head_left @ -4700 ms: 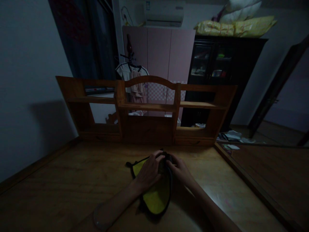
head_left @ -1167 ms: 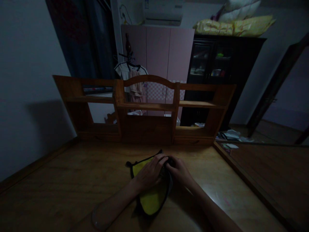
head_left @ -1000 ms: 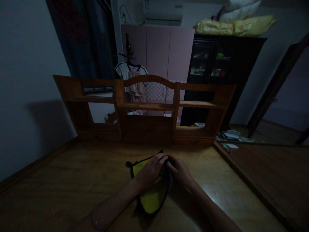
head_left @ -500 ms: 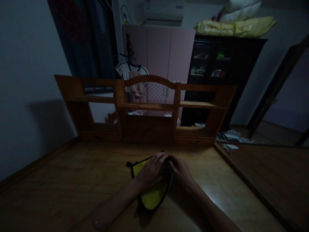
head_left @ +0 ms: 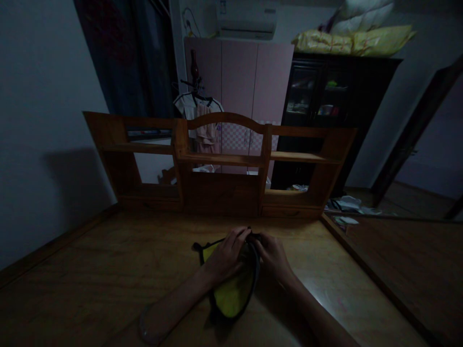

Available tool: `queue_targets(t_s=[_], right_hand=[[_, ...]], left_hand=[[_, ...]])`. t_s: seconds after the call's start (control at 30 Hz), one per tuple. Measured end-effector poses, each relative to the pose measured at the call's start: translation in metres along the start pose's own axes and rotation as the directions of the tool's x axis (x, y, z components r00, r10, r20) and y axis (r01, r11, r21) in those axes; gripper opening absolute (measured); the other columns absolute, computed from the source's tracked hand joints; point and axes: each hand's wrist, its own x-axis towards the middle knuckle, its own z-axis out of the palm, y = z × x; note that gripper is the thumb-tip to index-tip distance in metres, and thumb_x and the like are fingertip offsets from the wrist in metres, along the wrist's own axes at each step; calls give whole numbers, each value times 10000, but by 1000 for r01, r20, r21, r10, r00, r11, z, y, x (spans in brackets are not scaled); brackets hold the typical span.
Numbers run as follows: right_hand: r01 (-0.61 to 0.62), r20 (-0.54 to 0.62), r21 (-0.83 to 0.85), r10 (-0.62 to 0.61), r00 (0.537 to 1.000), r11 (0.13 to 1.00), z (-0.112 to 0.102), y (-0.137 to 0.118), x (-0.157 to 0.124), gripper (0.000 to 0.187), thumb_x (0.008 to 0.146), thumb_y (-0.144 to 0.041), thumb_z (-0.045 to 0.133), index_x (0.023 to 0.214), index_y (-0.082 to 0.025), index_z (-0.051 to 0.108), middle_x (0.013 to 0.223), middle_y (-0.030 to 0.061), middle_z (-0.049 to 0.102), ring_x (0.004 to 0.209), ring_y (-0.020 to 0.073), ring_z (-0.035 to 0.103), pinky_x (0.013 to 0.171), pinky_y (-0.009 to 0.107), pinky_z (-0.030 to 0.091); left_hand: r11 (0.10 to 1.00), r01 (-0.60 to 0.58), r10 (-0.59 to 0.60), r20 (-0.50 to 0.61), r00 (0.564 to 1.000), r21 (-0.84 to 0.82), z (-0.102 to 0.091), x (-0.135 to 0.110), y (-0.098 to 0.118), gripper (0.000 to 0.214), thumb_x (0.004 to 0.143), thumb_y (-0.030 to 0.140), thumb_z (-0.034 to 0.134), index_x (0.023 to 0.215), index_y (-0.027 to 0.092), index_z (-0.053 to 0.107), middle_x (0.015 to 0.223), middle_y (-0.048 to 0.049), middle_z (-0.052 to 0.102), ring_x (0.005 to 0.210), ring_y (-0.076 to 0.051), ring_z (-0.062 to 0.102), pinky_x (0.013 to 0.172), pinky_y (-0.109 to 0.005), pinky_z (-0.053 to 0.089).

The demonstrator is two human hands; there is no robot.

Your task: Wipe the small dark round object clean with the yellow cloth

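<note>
A yellow fabric pouch (head_left: 233, 295) with black edging lies on the wooden board in front of me, a dark tab sticking out at its left corner. My left hand (head_left: 228, 256) rests across the pouch, its fingers closed on the black edge at the top. Close beside it, my right hand (head_left: 272, 253) pinches the same dark edge from the right side. The two sets of fingertips nearly meet. What exactly lies between them is too dark to make out, and part of the pouch's opening is hidden behind the hands.
A wooden shelf headboard (head_left: 220, 193) with open compartments stands at the far edge of the wooden board (head_left: 108, 270). A white wall (head_left: 47, 144) borders the left. Behind are a pink wardrobe (head_left: 238, 77), hanging clothes (head_left: 202, 120) and a dark cabinet (head_left: 347, 106). A raised rail (head_left: 361, 260) runs along the right.
The pouch and both hands have shifted very slightly to the right in view. My fingers still grip the top edge, with a small adjustment of the fingertips.
</note>
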Motion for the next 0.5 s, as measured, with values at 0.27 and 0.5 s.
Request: queue_targets(t_s=[0.27,0.5], right_hand=[[-249,224,370,174,959,895,8,11,8,224,726,-269,606,904,-146,660,852,37,704,802,219,639,727,321,512],[-161,84,356,141,987,921,17,16,4,250,760,-288,595,969,-161,650,946,71,701,881,237,633,804,364,512]], left_hand=[[999,-35,36,-41,999,15,3,-2,-4,729,765,85,559,1397,162,204,1390,-163,287,1336,-280,287,1078,-501,357],[978,-183,182,17,983,100,5,-1,-2,748,747,-59,444,1405,210,210,1432,-136,259,1381,-268,214,1093,-521,338]])
